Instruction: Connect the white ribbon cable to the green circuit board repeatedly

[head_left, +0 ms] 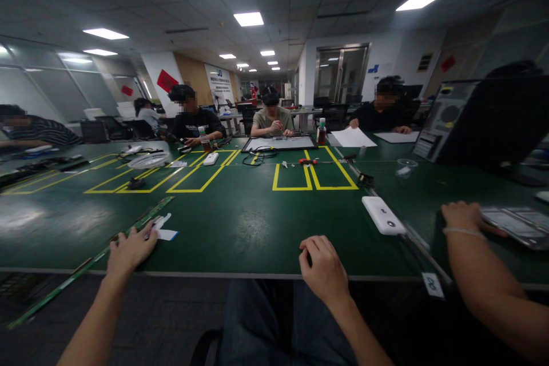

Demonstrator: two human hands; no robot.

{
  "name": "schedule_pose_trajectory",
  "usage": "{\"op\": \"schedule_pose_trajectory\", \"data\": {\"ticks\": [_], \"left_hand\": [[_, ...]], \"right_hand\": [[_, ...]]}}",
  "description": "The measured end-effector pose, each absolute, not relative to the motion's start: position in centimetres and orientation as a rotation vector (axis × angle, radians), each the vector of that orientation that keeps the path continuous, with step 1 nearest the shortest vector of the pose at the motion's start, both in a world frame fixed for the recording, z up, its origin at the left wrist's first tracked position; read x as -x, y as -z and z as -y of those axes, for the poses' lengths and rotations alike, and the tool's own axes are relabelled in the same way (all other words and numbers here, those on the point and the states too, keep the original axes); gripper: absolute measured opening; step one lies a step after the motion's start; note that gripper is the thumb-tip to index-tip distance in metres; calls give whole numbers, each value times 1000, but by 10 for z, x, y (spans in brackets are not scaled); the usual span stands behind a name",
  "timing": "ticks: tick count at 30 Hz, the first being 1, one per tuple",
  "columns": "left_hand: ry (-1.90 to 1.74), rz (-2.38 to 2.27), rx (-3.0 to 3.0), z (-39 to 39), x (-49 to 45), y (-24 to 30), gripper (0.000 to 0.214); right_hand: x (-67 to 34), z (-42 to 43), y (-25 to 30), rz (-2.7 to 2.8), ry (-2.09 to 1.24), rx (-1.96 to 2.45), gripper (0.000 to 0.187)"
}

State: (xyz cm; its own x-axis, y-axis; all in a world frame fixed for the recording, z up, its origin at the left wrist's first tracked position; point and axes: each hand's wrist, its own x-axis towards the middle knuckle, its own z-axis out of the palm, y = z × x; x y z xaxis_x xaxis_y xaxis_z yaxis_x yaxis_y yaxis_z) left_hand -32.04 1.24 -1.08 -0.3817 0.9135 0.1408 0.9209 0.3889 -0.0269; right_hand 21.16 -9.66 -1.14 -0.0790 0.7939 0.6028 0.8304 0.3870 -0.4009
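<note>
A long, narrow green circuit board strip (96,260) lies diagonally at the left, its near end sticking out past the table's edge. My left hand (132,249) is closed over the middle of this strip, with the palm hiding part of it. Beside its thumb is a white flat ribbon cable (165,231) with a blue end, next to the strip. My right hand (325,267) rests near the table's front edge with its fingers curled together, and nothing shows in it.
On the green table (240,211), a white power bank (383,215) with a cable lies to the right. A neighbour's hand (463,218) is near a metal-cased device (514,226). Farther off are a red screwdriver (307,161), a flat panel (278,143), a computer tower (446,120) and several seated people.
</note>
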Motion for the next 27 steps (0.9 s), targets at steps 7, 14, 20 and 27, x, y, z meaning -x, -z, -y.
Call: {"op": "schedule_pose_trajectory", "data": {"ticks": [7,14,20,27], "left_hand": [[318,2488,1671,2,299,3,62],[696,2443,1906,8,274,11,61],[1039,2007,2519,13,191,16,55],[948,1629,2887,34,69,13,41]], "right_hand": [[-212,96,11,1856,60,1402,20],[-212,96,12,1858,45,1407,19],[-211,96,12,1854,56,1408,19],[-212,96,10,1887,77,1336,35]]}}
